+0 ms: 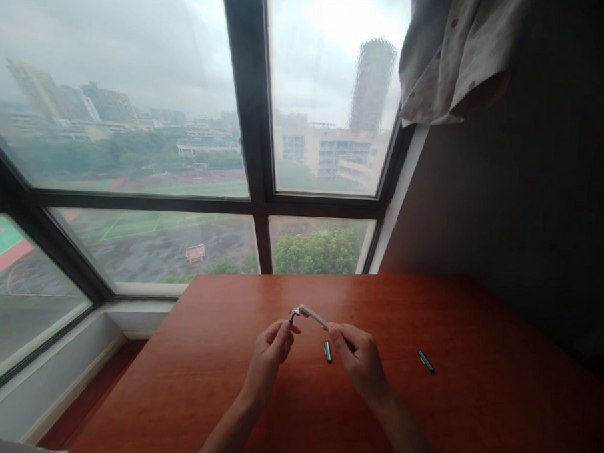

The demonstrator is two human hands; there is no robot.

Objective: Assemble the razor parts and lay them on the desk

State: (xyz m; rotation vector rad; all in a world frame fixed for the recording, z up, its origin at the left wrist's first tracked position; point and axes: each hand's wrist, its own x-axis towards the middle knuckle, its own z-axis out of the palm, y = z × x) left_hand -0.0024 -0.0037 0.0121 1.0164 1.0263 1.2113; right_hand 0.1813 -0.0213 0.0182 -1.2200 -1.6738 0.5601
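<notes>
A razor [314, 315] with a pale, silvery handle is held up between both hands above the table. My left hand [271, 345] pinches its head end between thumb and fingers. My right hand [359, 356] is closed around the lower part of the handle, thumb on top. The handle slants up to the left from my right hand and meets the small metal and dark head at an angle. Just left of my right fingers, a black and green razor cartridge [328, 352] lies on the table. Fingers partly hide the razor's two ends.
A second black and green cartridge [425, 361] lies further right on the reddish-brown wooden table [215, 369]. Dark-framed windows [263, 205] rise behind the table's far edge. A buttoned pale shirt [449, 59] hangs at the upper right, before a dark wall [534, 183].
</notes>
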